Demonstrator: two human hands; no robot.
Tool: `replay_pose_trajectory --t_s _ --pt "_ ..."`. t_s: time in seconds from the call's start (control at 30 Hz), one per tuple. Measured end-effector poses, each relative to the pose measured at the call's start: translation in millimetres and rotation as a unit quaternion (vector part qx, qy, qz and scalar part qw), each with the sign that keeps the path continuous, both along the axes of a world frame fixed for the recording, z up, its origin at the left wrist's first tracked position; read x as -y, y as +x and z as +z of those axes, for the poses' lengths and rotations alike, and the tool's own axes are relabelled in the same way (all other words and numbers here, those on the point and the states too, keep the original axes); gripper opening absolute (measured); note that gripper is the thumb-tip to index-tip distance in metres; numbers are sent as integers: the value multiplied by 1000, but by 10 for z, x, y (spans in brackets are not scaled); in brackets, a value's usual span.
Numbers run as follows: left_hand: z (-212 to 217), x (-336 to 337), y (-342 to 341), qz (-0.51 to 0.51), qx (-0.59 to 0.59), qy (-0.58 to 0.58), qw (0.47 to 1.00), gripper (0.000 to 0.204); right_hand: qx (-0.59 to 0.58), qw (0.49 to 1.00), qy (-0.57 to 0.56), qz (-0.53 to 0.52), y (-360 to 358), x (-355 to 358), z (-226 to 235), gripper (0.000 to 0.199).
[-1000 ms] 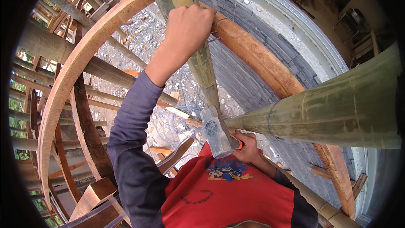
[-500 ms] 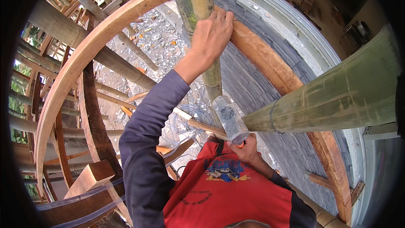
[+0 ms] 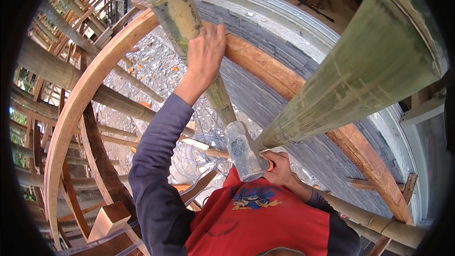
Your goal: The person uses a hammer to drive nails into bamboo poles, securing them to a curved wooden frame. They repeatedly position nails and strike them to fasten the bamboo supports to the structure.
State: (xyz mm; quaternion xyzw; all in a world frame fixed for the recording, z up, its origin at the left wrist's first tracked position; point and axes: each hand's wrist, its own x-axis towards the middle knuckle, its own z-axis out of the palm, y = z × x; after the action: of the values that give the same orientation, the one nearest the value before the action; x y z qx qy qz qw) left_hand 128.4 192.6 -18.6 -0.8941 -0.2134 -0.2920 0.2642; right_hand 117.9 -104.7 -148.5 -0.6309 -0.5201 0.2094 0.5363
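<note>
Two bare hands are at work among bamboo and timber. The left hand lies against the left bamboo pole, at the far middle of the scene, its fingers bent over the pole's right side. The fingertips are hidden, so I cannot tell whether they close around the pole, press on it or also touch the curved beam just behind. The right hand is nearer and farther right, in front of the red shirt. Its fingers are closed around the hammer, high on the handle, with a bit of orange showing beside the head. The head lies left of that hand, overlapping the low end of the left pole in this view; I cannot tell whether they touch.

The step in hand looks like steadying the pole with one hand while the other carries the hammer. A next move with the hammer would, in my judgement, call for a hold lower on the handle, a steady pole and room around the head. The large green bamboo pole on the right, close to the right hand, narrows that room, and the grey wall lies beyond.
</note>
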Motion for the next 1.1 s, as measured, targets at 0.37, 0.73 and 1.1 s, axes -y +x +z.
replay_pose_trajectory --t_s 0.37,0.73,1.1 --pt "132 -26 52 38 -125 -57 990 11 -22 999 -14 -21 -64 172 52 23" --pt "216 89 -135 1 -84 -97 992 17 -66 997 -10 -33 -114 364 30 26" --pt "-88 60 -69 26 -30 -46 998 12 -10 995 65 -79 -149 608 107 21"
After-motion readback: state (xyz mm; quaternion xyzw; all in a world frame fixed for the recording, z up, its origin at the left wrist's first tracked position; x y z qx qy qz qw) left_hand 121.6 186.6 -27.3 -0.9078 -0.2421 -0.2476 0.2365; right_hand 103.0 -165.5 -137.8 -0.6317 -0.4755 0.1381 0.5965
